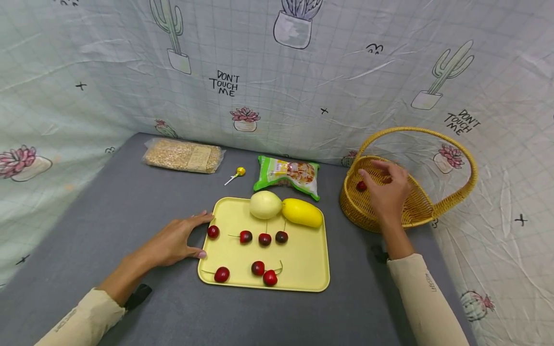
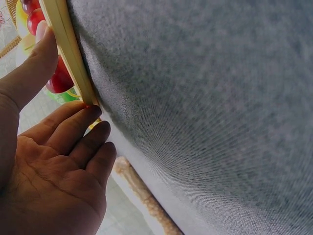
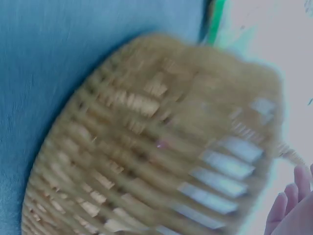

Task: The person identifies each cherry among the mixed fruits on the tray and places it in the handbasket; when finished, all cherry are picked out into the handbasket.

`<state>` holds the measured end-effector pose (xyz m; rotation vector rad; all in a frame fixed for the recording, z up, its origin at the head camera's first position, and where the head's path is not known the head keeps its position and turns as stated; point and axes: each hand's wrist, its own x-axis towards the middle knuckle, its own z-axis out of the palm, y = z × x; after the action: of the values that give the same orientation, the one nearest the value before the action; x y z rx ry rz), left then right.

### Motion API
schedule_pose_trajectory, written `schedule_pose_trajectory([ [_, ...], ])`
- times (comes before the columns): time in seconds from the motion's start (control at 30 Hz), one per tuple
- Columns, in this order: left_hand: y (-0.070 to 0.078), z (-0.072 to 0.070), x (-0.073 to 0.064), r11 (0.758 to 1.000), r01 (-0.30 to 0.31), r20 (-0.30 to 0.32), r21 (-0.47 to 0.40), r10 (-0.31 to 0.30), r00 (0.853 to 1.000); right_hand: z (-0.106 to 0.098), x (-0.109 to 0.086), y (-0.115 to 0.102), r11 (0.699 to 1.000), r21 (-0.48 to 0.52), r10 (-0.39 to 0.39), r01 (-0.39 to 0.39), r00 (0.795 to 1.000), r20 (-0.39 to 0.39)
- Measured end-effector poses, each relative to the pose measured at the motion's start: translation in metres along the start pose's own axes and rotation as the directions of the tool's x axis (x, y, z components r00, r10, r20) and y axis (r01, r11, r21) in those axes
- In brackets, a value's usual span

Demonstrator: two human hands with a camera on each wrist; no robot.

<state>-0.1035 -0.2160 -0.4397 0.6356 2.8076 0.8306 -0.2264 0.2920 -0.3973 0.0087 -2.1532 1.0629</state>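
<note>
In the head view, a yellow tray (image 1: 303, 264) lies on the grey table, bearing several dark red cherries (image 1: 221, 274) with stems. My left hand (image 1: 173, 242) rests against the tray's left edge, thumb and fingertips at the rim and spread apart. The left wrist view shows its thumb over the rim near a cherry (image 2: 59, 78), with the other fingers extended. Over the wicker basket (image 1: 361, 217) at the right is my right hand (image 1: 389, 192), thumb and fingers parted with nothing between them. One cherry (image 1: 361, 186) shows inside the basket, just below the thumb.
On the tray's far side lie a pale round fruit (image 1: 265, 205) and a yellow oblong melon (image 1: 303, 213). Behind it are a green snack packet (image 1: 287, 175), a lollipop (image 1: 240, 171) and a clear bag of grains (image 1: 182, 154). The basket's tall handle (image 1: 469, 185) arches at the right; a printed curtain hangs behind.
</note>
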Motion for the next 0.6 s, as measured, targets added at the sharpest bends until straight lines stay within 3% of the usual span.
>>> schedule_pose_trajectory([
  [0.33, -0.001, 0.001, 0.0, 1.0, -0.015, -0.015, -0.006, 0.014, 1.0, 0.001, -0.042, -0.043, 0.983, 0.113, -0.159, 0.147, 0.981, 0.108],
  [0.6, -0.001, 0.001, 0.0, 1.0, -0.014, -0.015, -0.012, 0.014, 1.0, 0.004, -0.074, -0.063, 0.97, 0.127, -0.232, 0.205, 0.936, 0.263],
])
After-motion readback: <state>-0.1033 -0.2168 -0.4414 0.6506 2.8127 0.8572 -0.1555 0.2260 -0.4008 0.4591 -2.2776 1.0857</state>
